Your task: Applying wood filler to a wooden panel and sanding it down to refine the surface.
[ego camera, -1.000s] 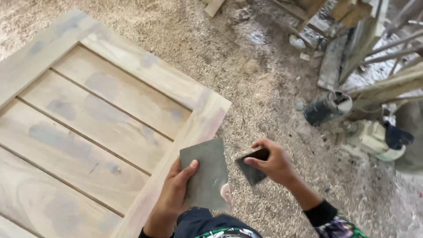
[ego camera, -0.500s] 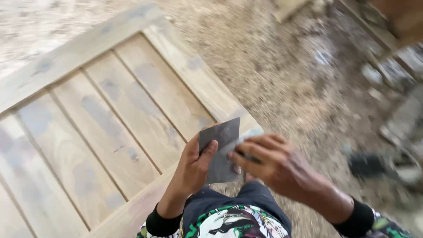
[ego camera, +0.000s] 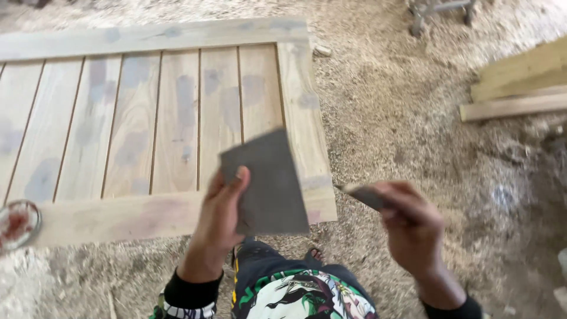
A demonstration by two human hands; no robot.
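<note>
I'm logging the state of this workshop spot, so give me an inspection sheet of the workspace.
Surface: wooden panel of slats in a frame lies flat on the sawdust floor, with grey filler patches.
Job's things: grey sheet held up by the left hand; small dark piece pinched in the right hand, blurred.
Clutter: round tin with red contents by the panel's near left corner.
Grippers: both hands closed on their items, apart from each other.
Cables: nothing seen.
Surroundings: stacked planks at right; metal legs at the top.

sawdust floor (ego camera: 413,118); stacked planks (ego camera: 520,82) right; daylight.
</note>
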